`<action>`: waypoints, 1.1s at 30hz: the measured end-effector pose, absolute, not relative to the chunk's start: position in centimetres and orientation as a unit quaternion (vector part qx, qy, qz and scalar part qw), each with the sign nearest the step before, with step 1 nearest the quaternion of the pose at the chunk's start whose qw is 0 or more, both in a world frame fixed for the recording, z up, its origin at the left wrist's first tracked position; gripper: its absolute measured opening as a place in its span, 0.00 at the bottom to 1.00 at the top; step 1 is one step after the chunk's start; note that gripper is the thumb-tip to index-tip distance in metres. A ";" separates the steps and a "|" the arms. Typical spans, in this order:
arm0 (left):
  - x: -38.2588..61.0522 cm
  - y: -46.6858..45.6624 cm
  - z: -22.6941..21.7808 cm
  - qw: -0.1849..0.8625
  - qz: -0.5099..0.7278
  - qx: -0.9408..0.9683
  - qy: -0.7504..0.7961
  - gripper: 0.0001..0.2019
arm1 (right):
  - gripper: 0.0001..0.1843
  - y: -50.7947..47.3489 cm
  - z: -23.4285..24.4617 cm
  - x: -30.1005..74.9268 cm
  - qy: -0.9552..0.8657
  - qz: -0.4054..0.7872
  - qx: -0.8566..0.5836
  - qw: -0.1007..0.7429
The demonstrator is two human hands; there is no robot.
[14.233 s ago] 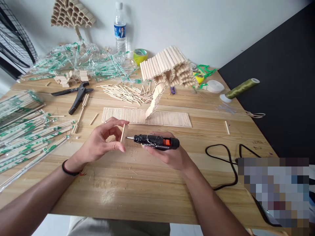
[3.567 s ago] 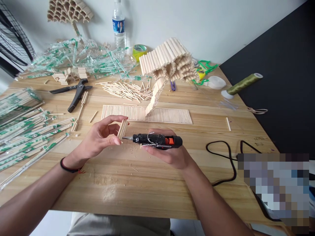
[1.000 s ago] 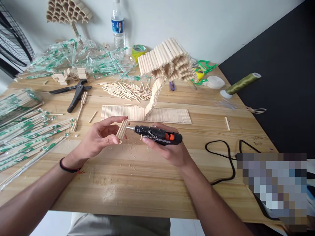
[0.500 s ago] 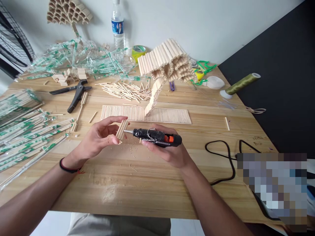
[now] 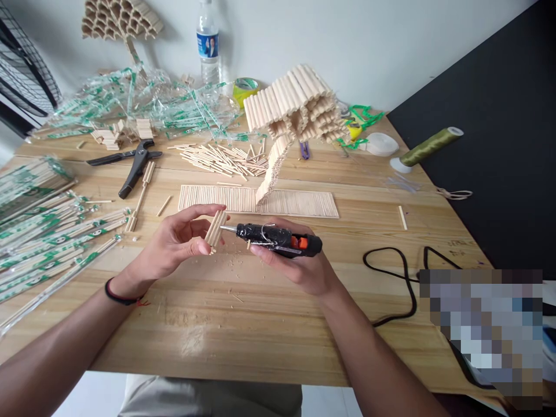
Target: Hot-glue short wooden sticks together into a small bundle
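My left hand (image 5: 185,234) grips a small bundle of short wooden sticks (image 5: 215,229) between thumb and fingers, tilted upright above the table. In my right hand (image 5: 299,266) is a black hot glue gun (image 5: 278,238) with orange parts, its metal nozzle pointing left at the bundle's right side. Whether the nozzle touches the wood, I cannot tell. A short stick end (image 5: 249,244) shows by my right thumb. Just behind my hands lies a flat strip of sticks (image 5: 304,205), from which a tree-like stick model (image 5: 289,104) rises, leaning right.
Loose short sticks (image 5: 226,159) are piled behind the strip. Black cutters (image 5: 138,168) lie at the left, near wrapped sticks (image 5: 52,231). Plastic wrappers (image 5: 130,104), a bottle (image 5: 208,46) and tape (image 5: 245,91) stand at the back. A black cord (image 5: 410,289) curls at the right.
The glue gun's nozzle has shifted very slightly right and up along the bundle. My left hand holds the bundle in nearly the same place.
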State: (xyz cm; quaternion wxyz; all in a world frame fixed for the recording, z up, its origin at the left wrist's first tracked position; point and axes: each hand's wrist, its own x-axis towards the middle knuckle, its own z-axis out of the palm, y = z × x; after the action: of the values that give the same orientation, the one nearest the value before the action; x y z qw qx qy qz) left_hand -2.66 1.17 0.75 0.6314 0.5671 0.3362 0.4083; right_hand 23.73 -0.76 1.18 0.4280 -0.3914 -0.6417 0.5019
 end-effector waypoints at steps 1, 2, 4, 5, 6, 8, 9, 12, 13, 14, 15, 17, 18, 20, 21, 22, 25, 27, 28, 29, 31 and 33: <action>-2.6 1.2 0.8 0.630 0.409 0.569 0.335 0.32 | 0.04 -0.8 1.2 23.7 -0.634 0.508 -0.396 0.428; -2.6 1.2 0.7 0.630 0.410 0.569 0.333 0.32 | 0.04 -0.8 1.2 23.7 -0.630 0.513 -0.397 0.427; -2.7 1.2 0.7 0.632 0.410 0.569 0.331 0.31 | 0.03 -0.8 1.2 23.7 -0.636 0.514 -0.388 0.425; -2.7 1.3 0.6 0.634 0.409 0.568 0.329 0.31 | 0.03 -0.8 1.2 23.8 -0.643 0.512 -0.381 0.423; -2.8 1.3 0.5 0.636 0.409 0.567 0.328 0.31 | 0.04 -0.7 1.1 23.8 -0.651 0.508 -0.375 0.422; -2.9 1.3 0.4 0.638 0.408 0.564 0.329 0.31 | 0.05 -0.7 1.1 23.9 -0.662 0.499 -0.369 0.420; -2.9 1.3 0.4 0.638 0.408 0.563 0.331 0.30 | 0.06 -0.6 1.1 24.0 -0.665 0.496 -0.368 0.420; -2.9 1.3 0.3 0.637 0.410 0.563 0.332 0.30 | 0.07 -0.6 1.0 24.0 -0.669 0.491 -0.367 0.420; -2.9 1.3 0.3 0.636 0.411 0.564 0.330 0.30 | 0.07 -0.6 1.0 24.0 -0.666 0.494 -0.369 0.421; -2.9 1.3 0.2 0.635 0.412 0.565 0.329 0.30 | 0.07 -0.6 1.0 23.9 -0.660 0.497 -0.372 0.423; -2.9 1.3 0.2 0.633 0.412 0.567 0.328 0.30 | 0.06 -0.6 0.9 23.9 -0.654 0.501 -0.377 0.424; -2.9 1.4 0.2 0.628 0.414 0.571 0.329 0.31 | 0.05 -0.6 0.9 23.8 -0.639 0.506 -0.389 0.429; -2.9 1.4 0.2 0.627 0.414 0.572 0.330 0.31 | 0.05 -0.6 0.8 23.7 -0.633 0.508 -0.395 0.431; -2.9 1.4 0.3 0.627 0.414 0.573 0.329 0.31 | 0.04 -0.7 0.8 23.7 -0.625 0.510 -0.403 0.432; -2.9 1.4 0.3 0.628 0.413 0.572 0.328 0.31 | 0.04 -0.7 0.7 23.7 -0.623 0.510 -0.406 0.431; -2.9 1.5 0.3 0.628 0.413 0.572 0.327 0.30 | 0.04 -0.7 0.7 23.7 -0.623 0.508 -0.410 0.431; -2.9 1.5 0.3 0.626 0.413 0.574 0.329 0.31 | 0.05 -0.7 0.7 23.7 -0.624 0.498 -0.423 0.428; -2.9 1.5 0.3 0.622 0.410 0.579 0.332 0.31 | 0.05 -0.7 0.6 23.7 -0.625 0.492 -0.431 0.426; -2.9 1.5 0.3 0.620 0.408 0.581 0.333 0.32 | 0.05 -0.7 0.6 23.7 -0.626 0.490 -0.434 0.424; -2.9 1.5 0.3 0.618 0.408 0.583 0.333 0.32 | 0.05 -0.7 0.6 23.7 -0.627 0.489 -0.436 0.422; -2.9 1.5 0.2 0.616 0.410 0.585 0.333 0.32 | 0.06 -0.7 0.5 23.7 -0.628 0.490 -0.438 0.418; -2.9 1.5 0.2 0.616 0.409 0.584 0.333 0.32 | 0.06 -0.7 0.5 23.6 -0.628 0.490 -0.438 0.416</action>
State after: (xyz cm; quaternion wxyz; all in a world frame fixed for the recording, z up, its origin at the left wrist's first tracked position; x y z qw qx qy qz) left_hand -2.92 1.50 0.23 0.6162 0.5845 0.3332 0.4094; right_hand 23.64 -0.73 0.53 0.4157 -0.4383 -0.6283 0.4903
